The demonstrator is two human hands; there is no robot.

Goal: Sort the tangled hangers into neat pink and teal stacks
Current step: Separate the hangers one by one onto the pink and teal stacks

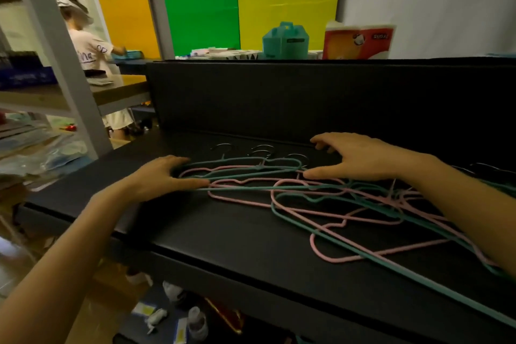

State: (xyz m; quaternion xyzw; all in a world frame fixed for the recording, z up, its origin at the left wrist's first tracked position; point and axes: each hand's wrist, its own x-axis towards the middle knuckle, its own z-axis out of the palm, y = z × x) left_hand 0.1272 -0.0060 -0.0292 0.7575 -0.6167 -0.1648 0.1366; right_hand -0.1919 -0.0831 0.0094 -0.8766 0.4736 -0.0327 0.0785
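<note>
Left hand [164, 176]: fingers spread and lying nearly flat, tips pressing the left ends of the upper group of hangers. Thumb along the lower edge, touching a teal bar. Nothing is clasped; it reads as a bracing or squaring touch, not a grip.

Right hand [360, 158]: arched over the right end of that same group, fingers curled loosely, thumb extended left onto a pink shoulder. Fingertips point toward the metal hooks [261, 151] at the back. Whether anything is pinched under the palm, cannot tell.

Between the hands: a small, roughly aligned bundle of teal hangers [240, 161] and pink hangers [223, 182] still mixed, hooks pointing away from the person.

Outward, right and nearer: the main tangle [363, 204], pink and teal loops crossing one another, running under the right forearm and off toward the table's front right. No separate colour stacks visible yet; sorting looks early.

All of it lies on a black table [223, 232] with a raised black back panel [307, 98].

Risks, as judged:
- Lifting the bundle would likely drag the tangle along, since several bars cross into it.
- Hooks may snag neighbouring shoulders; a hard pull could bend the thin wire.
- The right forearm rests over the pile; sweeping it could push the lowest teal hanger, already near the front edge, off the table.
- Squaring before separating colours would lock mixed hangers together.
</note>
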